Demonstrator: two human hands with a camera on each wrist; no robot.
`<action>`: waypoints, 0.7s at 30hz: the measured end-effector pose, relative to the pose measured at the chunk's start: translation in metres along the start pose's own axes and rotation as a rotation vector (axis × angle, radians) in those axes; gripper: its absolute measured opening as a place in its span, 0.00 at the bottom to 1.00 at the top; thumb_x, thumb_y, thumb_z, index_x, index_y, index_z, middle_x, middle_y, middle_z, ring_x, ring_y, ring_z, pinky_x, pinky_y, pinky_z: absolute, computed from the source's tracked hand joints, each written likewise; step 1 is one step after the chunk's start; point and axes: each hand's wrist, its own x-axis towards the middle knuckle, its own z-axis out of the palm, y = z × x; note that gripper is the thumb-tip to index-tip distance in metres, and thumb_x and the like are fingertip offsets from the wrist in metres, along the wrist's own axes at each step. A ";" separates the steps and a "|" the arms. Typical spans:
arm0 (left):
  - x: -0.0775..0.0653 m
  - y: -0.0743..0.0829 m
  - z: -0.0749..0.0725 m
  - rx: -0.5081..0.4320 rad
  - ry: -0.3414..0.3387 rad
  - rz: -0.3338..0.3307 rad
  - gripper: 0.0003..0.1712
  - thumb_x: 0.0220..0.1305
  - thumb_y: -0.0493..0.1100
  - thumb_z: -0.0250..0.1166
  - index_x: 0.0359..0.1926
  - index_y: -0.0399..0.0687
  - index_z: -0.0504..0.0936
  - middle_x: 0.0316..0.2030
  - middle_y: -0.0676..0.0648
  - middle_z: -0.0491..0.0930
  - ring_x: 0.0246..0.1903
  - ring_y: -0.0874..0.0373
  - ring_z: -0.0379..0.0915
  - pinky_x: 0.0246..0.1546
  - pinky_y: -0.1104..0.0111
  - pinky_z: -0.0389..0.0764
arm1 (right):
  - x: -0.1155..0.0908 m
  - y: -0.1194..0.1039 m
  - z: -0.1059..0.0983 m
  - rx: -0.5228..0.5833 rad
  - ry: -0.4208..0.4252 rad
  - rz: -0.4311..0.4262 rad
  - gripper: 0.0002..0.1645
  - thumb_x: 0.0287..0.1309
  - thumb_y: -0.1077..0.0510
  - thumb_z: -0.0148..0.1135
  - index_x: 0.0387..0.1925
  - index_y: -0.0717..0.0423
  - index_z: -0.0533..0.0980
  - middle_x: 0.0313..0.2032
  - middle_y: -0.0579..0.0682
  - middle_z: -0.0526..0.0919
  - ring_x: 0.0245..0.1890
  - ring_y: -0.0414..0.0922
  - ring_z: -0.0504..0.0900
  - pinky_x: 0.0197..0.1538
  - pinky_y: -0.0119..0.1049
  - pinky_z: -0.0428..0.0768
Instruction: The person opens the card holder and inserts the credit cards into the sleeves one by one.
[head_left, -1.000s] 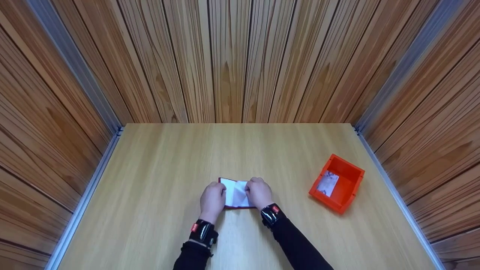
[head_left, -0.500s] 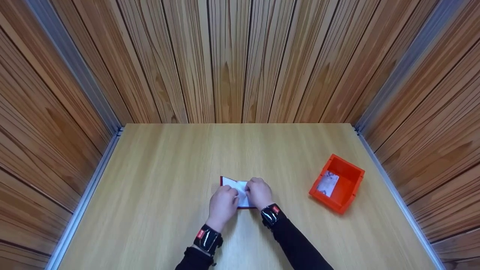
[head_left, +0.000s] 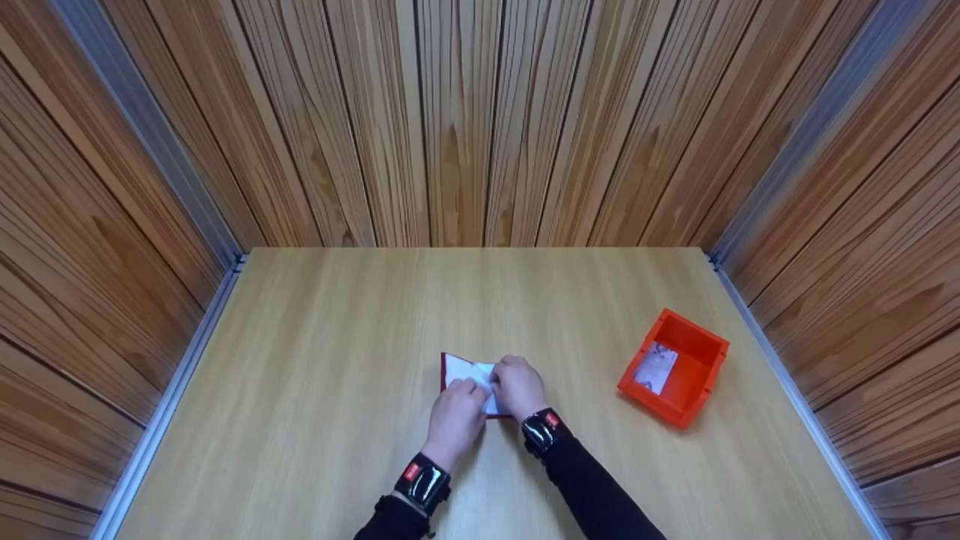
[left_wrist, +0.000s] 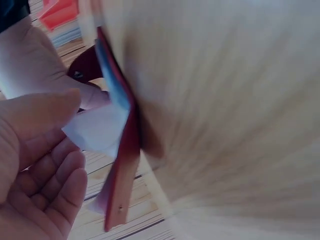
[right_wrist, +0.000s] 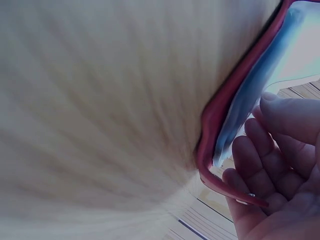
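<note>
A small red card holder (head_left: 454,368) lies spread on the table between the two hands, its pale plastic sleeves facing up. My left hand (head_left: 456,416) bends over its near middle; in the left wrist view the thumb and forefinger pinch a whitish translucent sleeve (left_wrist: 97,129) raised from the red cover (left_wrist: 131,132). On the holder's right side, my right hand (head_left: 519,386) pinches the bluish clear sleeves (right_wrist: 250,90) by their edge, as the right wrist view shows. A red strap with a metal snap (right_wrist: 245,198) curves under the right fingers. The hands hide part of the holder.
An orange-red plastic bin (head_left: 699,346) stands on the table at the right, with a pale printed card (head_left: 656,367) inside against its left wall. Wood-plank walls (head_left: 457,135) and grey metal rails (head_left: 784,397) border the light wooden table (head_left: 337,315).
My left hand has left the holder's left edge and moved right to its middle, near the right hand. My right hand stays in place. The bin has not moved.
</note>
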 end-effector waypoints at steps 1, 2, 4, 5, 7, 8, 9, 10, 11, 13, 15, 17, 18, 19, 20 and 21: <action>0.000 0.000 0.001 0.007 0.004 0.000 0.13 0.59 0.37 0.71 0.46 0.42 0.86 0.36 0.48 0.81 0.37 0.56 0.75 0.38 0.67 0.78 | 0.000 0.000 0.000 0.000 -0.001 0.003 0.04 0.45 0.65 0.71 0.23 0.56 0.82 0.28 0.49 0.78 0.31 0.49 0.77 0.35 0.42 0.77; 0.000 -0.001 0.002 0.014 0.010 0.000 0.12 0.59 0.36 0.71 0.46 0.42 0.86 0.36 0.48 0.81 0.36 0.56 0.75 0.37 0.67 0.78 | 0.000 0.000 0.000 -0.002 0.001 0.003 0.04 0.45 0.65 0.71 0.23 0.56 0.82 0.28 0.49 0.78 0.31 0.49 0.77 0.35 0.42 0.77; -0.001 -0.002 0.004 0.024 0.021 -0.001 0.10 0.61 0.36 0.69 0.45 0.42 0.87 0.35 0.48 0.81 0.35 0.56 0.75 0.36 0.68 0.77 | 0.000 0.000 0.000 -0.006 0.002 0.003 0.05 0.45 0.65 0.72 0.23 0.56 0.81 0.28 0.48 0.78 0.31 0.49 0.76 0.35 0.42 0.77; -0.001 -0.002 0.004 0.027 0.025 -0.003 0.09 0.61 0.36 0.69 0.44 0.41 0.87 0.34 0.48 0.81 0.34 0.56 0.75 0.35 0.68 0.77 | 0.000 0.000 0.000 -0.005 0.003 0.004 0.05 0.45 0.65 0.72 0.23 0.56 0.82 0.28 0.48 0.78 0.31 0.49 0.76 0.35 0.42 0.77; -0.001 -0.002 0.005 0.036 0.034 -0.005 0.07 0.62 0.35 0.68 0.41 0.41 0.88 0.31 0.49 0.81 0.32 0.57 0.74 0.33 0.69 0.76 | 0.000 0.000 -0.001 -0.005 0.002 0.003 0.05 0.45 0.65 0.72 0.23 0.56 0.82 0.28 0.48 0.78 0.31 0.49 0.76 0.35 0.42 0.77; 0.000 -0.002 0.006 0.041 0.037 -0.007 0.06 0.62 0.35 0.67 0.40 0.41 0.88 0.30 0.49 0.81 0.31 0.57 0.74 0.32 0.69 0.76 | 0.000 0.000 -0.001 -0.005 -0.001 0.004 0.05 0.45 0.65 0.72 0.23 0.56 0.82 0.29 0.48 0.78 0.31 0.49 0.76 0.35 0.42 0.77; 0.000 -0.002 0.006 0.042 0.037 -0.010 0.06 0.62 0.34 0.67 0.39 0.40 0.88 0.29 0.49 0.80 0.30 0.57 0.74 0.31 0.69 0.76 | 0.000 0.000 -0.001 -0.005 -0.005 0.005 0.05 0.45 0.65 0.72 0.23 0.56 0.82 0.29 0.48 0.78 0.31 0.48 0.77 0.35 0.42 0.77; 0.000 -0.002 0.006 0.046 0.035 -0.012 0.05 0.62 0.34 0.67 0.38 0.40 0.88 0.29 0.49 0.80 0.30 0.57 0.73 0.31 0.69 0.76 | 0.000 0.000 -0.001 -0.005 -0.009 0.007 0.04 0.45 0.65 0.72 0.23 0.57 0.82 0.29 0.48 0.78 0.32 0.48 0.77 0.35 0.42 0.77; 0.000 -0.002 0.006 0.046 0.033 -0.016 0.05 0.62 0.34 0.67 0.38 0.40 0.88 0.28 0.49 0.80 0.29 0.57 0.73 0.31 0.69 0.76 | 0.000 0.000 -0.001 -0.004 -0.012 0.007 0.04 0.46 0.64 0.72 0.23 0.57 0.82 0.29 0.48 0.78 0.32 0.49 0.77 0.36 0.42 0.77; 0.000 -0.002 0.005 0.050 0.030 -0.022 0.04 0.61 0.34 0.67 0.37 0.41 0.88 0.28 0.49 0.80 0.29 0.57 0.73 0.30 0.69 0.76 | 0.000 -0.001 -0.002 -0.004 -0.019 0.008 0.04 0.45 0.64 0.72 0.23 0.57 0.82 0.29 0.49 0.79 0.32 0.49 0.77 0.36 0.42 0.78; 0.000 -0.002 0.006 0.053 0.031 -0.026 0.04 0.61 0.34 0.68 0.36 0.41 0.88 0.27 0.50 0.80 0.28 0.57 0.73 0.29 0.69 0.75 | 0.000 -0.001 -0.003 -0.005 -0.018 0.004 0.03 0.45 0.64 0.71 0.23 0.57 0.82 0.29 0.49 0.79 0.32 0.49 0.77 0.36 0.42 0.77; 0.000 -0.002 0.006 0.063 0.045 -0.023 0.03 0.60 0.34 0.68 0.34 0.42 0.88 0.26 0.49 0.79 0.27 0.56 0.73 0.28 0.68 0.75 | 0.000 -0.001 -0.003 -0.009 -0.006 -0.008 0.04 0.45 0.64 0.72 0.23 0.56 0.82 0.28 0.49 0.79 0.31 0.49 0.77 0.35 0.42 0.77; 0.000 -0.001 0.006 0.072 0.055 -0.020 0.03 0.59 0.33 0.68 0.33 0.42 0.87 0.25 0.49 0.78 0.27 0.56 0.73 0.27 0.67 0.75 | 0.000 -0.001 -0.004 -0.013 0.002 -0.015 0.04 0.44 0.64 0.72 0.23 0.56 0.82 0.28 0.49 0.79 0.30 0.49 0.77 0.34 0.42 0.77; 0.000 -0.001 0.006 0.079 0.064 -0.017 0.03 0.59 0.33 0.68 0.32 0.43 0.87 0.24 0.49 0.78 0.27 0.56 0.74 0.26 0.67 0.75 | -0.001 -0.001 -0.004 -0.018 0.012 -0.023 0.04 0.44 0.64 0.72 0.23 0.56 0.83 0.27 0.49 0.78 0.29 0.49 0.77 0.33 0.42 0.77; 0.000 -0.001 0.007 0.086 0.072 -0.014 0.03 0.58 0.33 0.68 0.30 0.43 0.87 0.23 0.49 0.77 0.26 0.55 0.74 0.26 0.67 0.75 | -0.001 -0.001 -0.004 -0.023 0.023 -0.030 0.04 0.44 0.64 0.72 0.22 0.56 0.83 0.26 0.48 0.78 0.29 0.49 0.77 0.32 0.42 0.77; 0.000 -0.002 0.007 0.091 0.079 -0.012 0.03 0.58 0.32 0.68 0.29 0.43 0.86 0.23 0.49 0.77 0.26 0.55 0.74 0.25 0.66 0.75 | -0.001 -0.002 -0.004 -0.028 0.036 -0.038 0.04 0.43 0.64 0.72 0.22 0.56 0.83 0.26 0.49 0.78 0.28 0.49 0.77 0.31 0.42 0.77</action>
